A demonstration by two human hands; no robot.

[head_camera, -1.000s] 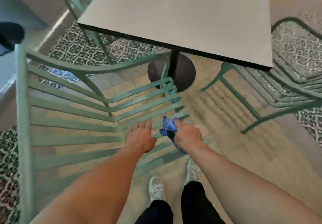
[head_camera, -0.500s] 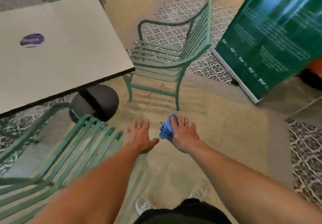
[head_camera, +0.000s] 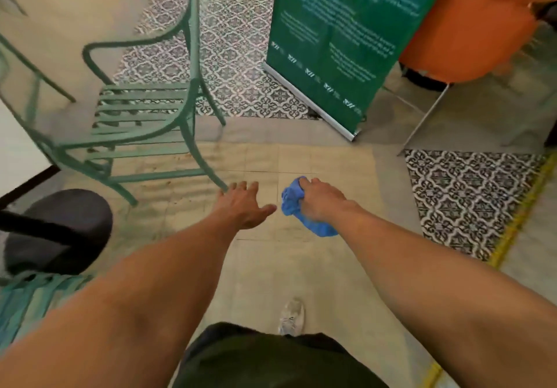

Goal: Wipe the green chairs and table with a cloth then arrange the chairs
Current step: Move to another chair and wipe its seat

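A green slatted metal chair point(head_camera: 141, 116) stands on the floor ahead and to the left, its back toward the right. My right hand point(head_camera: 324, 199) grips a crumpled blue cloth point(head_camera: 297, 206) in the air over the floor. My left hand point(head_camera: 245, 206) reaches forward with straight fingers and holds nothing, close to the chair's near right leg. The white table point(head_camera: 15, 149) shows only as a corner at the left edge, above its dark round base point(head_camera: 57, 231). Part of another green chair point(head_camera: 27, 297) appears at the lower left.
A green roll-up banner point(head_camera: 340, 34) stands ahead on the right, with an orange seat point(head_camera: 470, 25) behind it. Patterned tiles lie beyond the chair and at the right. A yellow floor line point(head_camera: 512, 231) runs along the right. My shoe point(head_camera: 291, 316) is on the beige floor.
My view has swung right, away from the table and the near chair, toward the other chair and the banner. Both hands left the near chair's seat; the right one still holds the cloth.
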